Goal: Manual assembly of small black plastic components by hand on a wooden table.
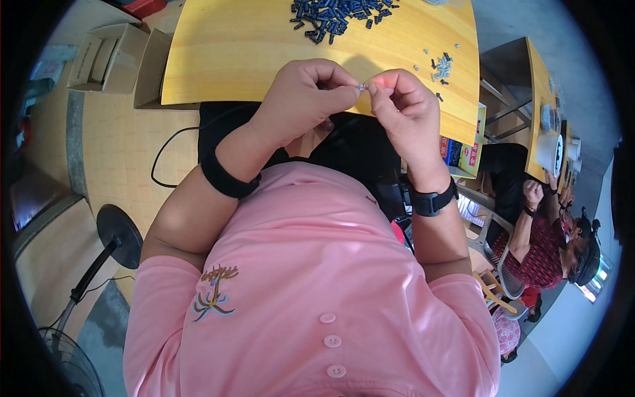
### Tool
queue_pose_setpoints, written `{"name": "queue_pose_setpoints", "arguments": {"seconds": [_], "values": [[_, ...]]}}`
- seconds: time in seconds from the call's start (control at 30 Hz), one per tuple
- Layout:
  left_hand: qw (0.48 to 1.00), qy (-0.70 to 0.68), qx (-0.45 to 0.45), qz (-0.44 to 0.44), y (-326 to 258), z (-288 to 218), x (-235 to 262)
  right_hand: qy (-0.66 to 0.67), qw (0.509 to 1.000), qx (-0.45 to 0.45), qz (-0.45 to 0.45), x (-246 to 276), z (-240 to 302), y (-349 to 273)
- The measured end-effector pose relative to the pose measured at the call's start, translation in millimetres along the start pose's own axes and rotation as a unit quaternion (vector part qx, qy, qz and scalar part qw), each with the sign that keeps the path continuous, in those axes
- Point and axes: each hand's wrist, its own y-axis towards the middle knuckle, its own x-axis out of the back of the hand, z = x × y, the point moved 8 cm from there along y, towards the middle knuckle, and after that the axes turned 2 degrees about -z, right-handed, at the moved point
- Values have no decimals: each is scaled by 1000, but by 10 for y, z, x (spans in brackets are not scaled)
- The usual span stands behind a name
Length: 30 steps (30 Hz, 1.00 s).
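A person in a pink shirt [284, 264] worked at a yellow wooden bench [225, 59], thumbs and forefingers meeting on a small silvery piece [363, 87]. The left hand [301, 92] pinched it from nine o'clock, the right hand [413, 112] from three, both sets of fingers closed on it. The piece sat just inside the bench's near edge as seen from above; its height over the wood could not be told.

Taking clock directions from that piece, with twelve o'clock at the top of the view, a heap of black pieces [337, 16] spread between eleven and twelve, well clear of the hands. A smaller scatter of silvery and black bits [442, 66] lay between two and three, near the bench's right edge. Bare wood ran from the left hand to the left edge at nine o'clock, with another open strip between hands and heap.

Beyond that edge stood open cardboard boxes [109, 59]. At four o'clock, a yellow-green box [471, 159] showed just past the near right corner, close to the right wrist.
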Motion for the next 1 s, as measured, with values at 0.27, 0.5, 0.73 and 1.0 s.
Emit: {"name": "queue_pose_setpoints", "arguments": {"seconds": [0.27,0.5,0.73,1.0], "values": [[997,27,-77,-15,48,-141,57,-5,1000,-7,-26,8,4,62],[995,-66,-64,30,90,-68,36,20,999,-34,-14,21,-47,90],[997,-57,-25,43,93,-43,-5,-4,999,-22,-29,14,-42,102],[978,-183,68,76,92,110,-63,52,996,-73,4,-11,-129,131]]}}
